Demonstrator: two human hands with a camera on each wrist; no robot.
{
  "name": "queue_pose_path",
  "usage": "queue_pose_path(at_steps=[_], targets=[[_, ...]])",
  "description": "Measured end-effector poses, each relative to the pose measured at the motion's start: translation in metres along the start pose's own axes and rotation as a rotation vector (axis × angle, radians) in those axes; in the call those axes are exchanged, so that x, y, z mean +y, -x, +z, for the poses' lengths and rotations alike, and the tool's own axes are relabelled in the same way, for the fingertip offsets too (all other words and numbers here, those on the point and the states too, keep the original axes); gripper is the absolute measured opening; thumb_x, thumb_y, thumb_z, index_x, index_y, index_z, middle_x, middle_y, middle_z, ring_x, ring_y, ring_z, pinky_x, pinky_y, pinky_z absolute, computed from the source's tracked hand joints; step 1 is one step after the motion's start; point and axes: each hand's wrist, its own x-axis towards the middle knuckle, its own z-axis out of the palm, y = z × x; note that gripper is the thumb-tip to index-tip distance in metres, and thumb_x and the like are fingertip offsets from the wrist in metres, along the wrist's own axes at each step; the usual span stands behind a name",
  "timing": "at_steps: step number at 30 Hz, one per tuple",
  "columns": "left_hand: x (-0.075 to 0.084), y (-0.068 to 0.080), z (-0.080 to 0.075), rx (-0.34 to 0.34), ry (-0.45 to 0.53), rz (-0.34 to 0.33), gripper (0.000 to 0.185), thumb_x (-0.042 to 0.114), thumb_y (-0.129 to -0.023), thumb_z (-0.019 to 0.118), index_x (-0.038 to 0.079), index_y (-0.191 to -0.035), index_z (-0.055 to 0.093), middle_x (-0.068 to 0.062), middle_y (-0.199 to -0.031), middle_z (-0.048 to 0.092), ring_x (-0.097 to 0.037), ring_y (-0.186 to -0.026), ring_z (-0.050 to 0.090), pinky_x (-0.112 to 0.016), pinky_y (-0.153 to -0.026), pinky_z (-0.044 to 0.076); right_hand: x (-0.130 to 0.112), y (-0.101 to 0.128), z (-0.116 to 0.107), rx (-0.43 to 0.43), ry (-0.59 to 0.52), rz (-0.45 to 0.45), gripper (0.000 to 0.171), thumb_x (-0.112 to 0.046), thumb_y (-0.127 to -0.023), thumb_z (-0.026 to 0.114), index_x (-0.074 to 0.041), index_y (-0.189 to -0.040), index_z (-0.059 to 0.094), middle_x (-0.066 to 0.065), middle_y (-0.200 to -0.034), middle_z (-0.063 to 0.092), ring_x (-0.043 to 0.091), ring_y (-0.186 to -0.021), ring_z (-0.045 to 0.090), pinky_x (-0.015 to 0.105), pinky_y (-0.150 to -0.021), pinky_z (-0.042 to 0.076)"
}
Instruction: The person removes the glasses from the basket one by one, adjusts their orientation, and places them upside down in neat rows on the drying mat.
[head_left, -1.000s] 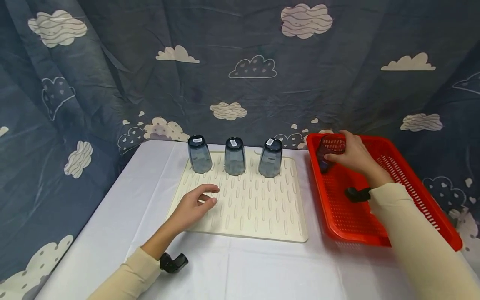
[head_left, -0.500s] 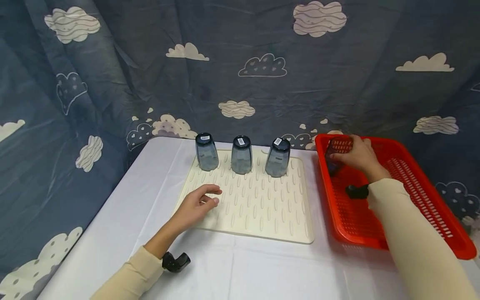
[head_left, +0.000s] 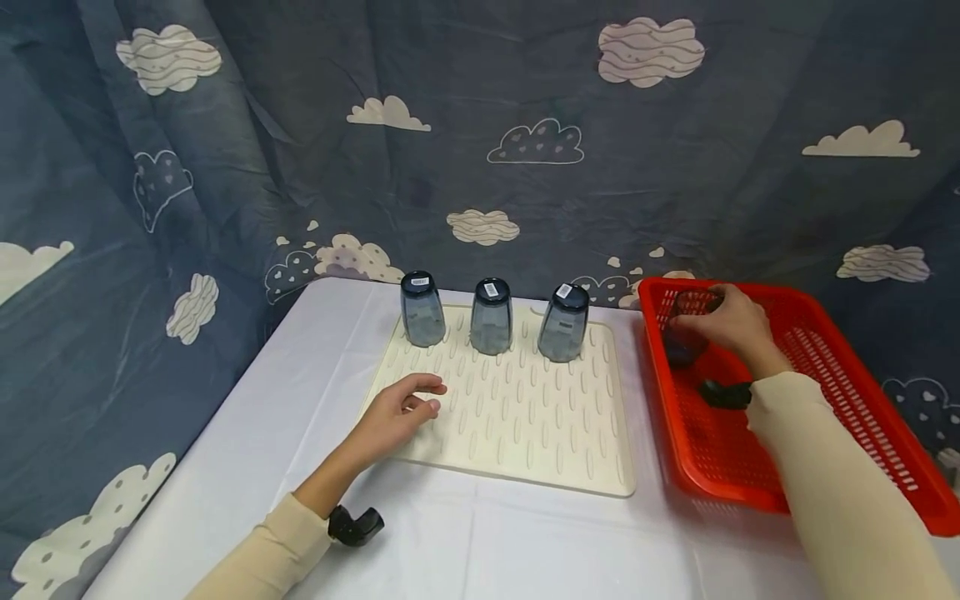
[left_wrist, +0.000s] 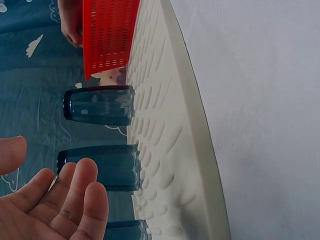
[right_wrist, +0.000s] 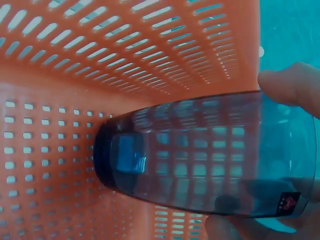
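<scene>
In the head view, my right hand point(head_left: 738, 329) grips a dark tinted drinking glass point(head_left: 684, 346) inside the red basket point(head_left: 663, 408), near its back left corner. Fingers and thumb hold the glass near its rim, and its thick base points toward the basket floor in the right wrist view point(right_wrist: 187, 155). My left hand point(head_left: 393, 417) hovers over the left front part of the cream drying mat point(head_left: 525, 433), fingers loosely bent around nothing. Three blue-grey glasses stand upside down along the mat's back edge: left point(head_left: 423, 321), middle point(head_left: 491, 325) and right point(head_left: 563, 329).
A white cloth point(head_left: 420, 533) covers the table under the mat and basket. Behind them hangs a dark blue curtain point(head_left: 375, 183) with cloud prints. Each wrist carries a small black camera, such as the left one point(head_left: 356, 527).
My right hand has sunk a little lower into the basket with the glass. The head view has shifted, so everything appears farther right. My left hand stays about where it was over the mat.
</scene>
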Motion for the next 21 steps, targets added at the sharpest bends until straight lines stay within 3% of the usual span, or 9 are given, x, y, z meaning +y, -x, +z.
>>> queue_pose_path(at_steps=[6, 12, 21], targets=[[-0.002, -0.001, 0.000, -0.008, 0.015, -0.036, 0.037, 0.014, -0.096, 0.061, 0.010, -0.132, 0.059, -0.011, -0.126, 0.068, -0.016, -0.091, 0.069, -0.026, -0.074, 0.049, 0.003, 0.014, -0.024, 0.099, 0.024, 0.012, 0.098, -0.056, -0.086, 0.066, 0.004, -0.153, 0.026, 0.037, -0.136, 0.047, 0.053, -0.117, 0.042, 0.067, -0.098, 0.041], [-0.005, -0.001, 0.002, -0.040, 0.044, -0.030, 0.038, 0.014, -0.097, 0.061, 0.006, -0.134, 0.057, -0.014, -0.128, 0.066, -0.017, -0.093, 0.069, -0.025, -0.075, 0.049, -0.017, 0.038, -0.057, 0.192, 0.033, 0.025, 0.098, -0.056, -0.086, 0.065, -0.001, -0.156, 0.024, 0.037, -0.141, 0.043, 0.056, -0.124, 0.038, 0.070, -0.101, 0.037], [0.003, -0.003, 0.004, -0.080, 0.128, -0.043, 0.037, 0.016, -0.101, 0.056, 0.005, -0.136, 0.054, -0.017, -0.132, 0.064, -0.020, -0.099, 0.070, -0.027, -0.080, 0.053, -0.048, 0.082, -0.094, 0.164, -0.118, 0.042, 0.099, -0.058, -0.087, 0.063, -0.010, -0.160, 0.015, 0.033, -0.153, 0.033, 0.052, -0.127, 0.037, 0.073, -0.101, 0.036]])
